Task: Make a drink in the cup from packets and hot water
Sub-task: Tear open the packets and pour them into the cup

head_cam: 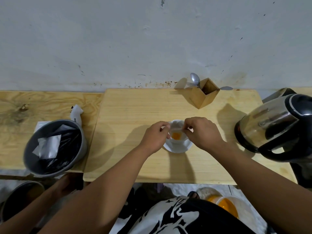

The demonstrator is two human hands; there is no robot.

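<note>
A white cup [177, 123] stands on a white saucer [179, 148] in the middle of the wooden table [135, 115]. Over the cup both hands pinch a small clear packet [176, 132] with orange powder gathered at its lower end. My left hand [156, 135] holds the packet's left edge. My right hand [202, 131] grips its right top corner. The packet hides most of the cup's inside. A steel and black electric kettle [276, 125] stands at the right edge of the table.
A wooden box [204, 94] with spoons and a fork sits at the back by the wall. A grey bin [54, 146] lined with black plastic, with empty packets inside, stands on the left table beside a crumpled white wrapper [76, 114]. An orange-filled bowl [226, 206] lies on the floor.
</note>
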